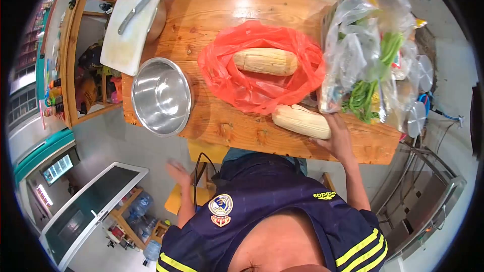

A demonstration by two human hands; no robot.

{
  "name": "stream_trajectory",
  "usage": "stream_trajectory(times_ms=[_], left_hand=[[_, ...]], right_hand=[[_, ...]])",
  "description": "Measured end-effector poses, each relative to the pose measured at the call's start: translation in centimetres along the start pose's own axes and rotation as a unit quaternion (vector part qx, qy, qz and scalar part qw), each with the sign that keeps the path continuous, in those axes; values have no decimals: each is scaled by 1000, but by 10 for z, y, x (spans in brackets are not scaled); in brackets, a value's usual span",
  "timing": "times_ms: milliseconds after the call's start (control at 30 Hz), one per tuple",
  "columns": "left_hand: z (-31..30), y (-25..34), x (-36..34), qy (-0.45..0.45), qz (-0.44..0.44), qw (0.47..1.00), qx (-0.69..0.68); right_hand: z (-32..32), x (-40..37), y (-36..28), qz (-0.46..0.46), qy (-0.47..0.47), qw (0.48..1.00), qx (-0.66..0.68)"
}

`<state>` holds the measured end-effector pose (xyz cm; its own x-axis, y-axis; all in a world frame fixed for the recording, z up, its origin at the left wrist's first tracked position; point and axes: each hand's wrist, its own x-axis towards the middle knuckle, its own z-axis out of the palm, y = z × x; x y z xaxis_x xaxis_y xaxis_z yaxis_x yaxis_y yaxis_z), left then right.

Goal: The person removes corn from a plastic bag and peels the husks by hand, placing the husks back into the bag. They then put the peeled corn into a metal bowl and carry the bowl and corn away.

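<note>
My right hand (337,138) is closed round the right end of a pale, husk-wrapped corn cob (301,122) lying at the table's front edge. A second husk-wrapped cob (265,61) rests inside an opened red plastic bag (224,88) just behind it. Away from the table, my left hand (179,172) hangs low at the front left, blurred, with its fingers apart and nothing seen in it.
An empty steel bowl (162,98) stands at the table's left edge. Behind it, a knife (139,9) lies on a white cutting board (115,45). Clear plastic bags (348,45) with green vegetables (364,98) cover the right side of the wooden table (227,133).
</note>
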<state>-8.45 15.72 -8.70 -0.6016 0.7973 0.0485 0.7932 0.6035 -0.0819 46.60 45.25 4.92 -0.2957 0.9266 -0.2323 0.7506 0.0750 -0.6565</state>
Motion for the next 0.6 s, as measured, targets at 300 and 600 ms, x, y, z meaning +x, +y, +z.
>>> stream_trajectory(times_ms=[300, 600], left_hand=[[2, 89, 214, 90, -128, 922, -354], [-7, 53, 175, 124, -36, 918, -375]], right_hand=[[1, 6, 6, 16, -31, 999, 4], [16, 18, -30, 60, -23, 992, -107]])
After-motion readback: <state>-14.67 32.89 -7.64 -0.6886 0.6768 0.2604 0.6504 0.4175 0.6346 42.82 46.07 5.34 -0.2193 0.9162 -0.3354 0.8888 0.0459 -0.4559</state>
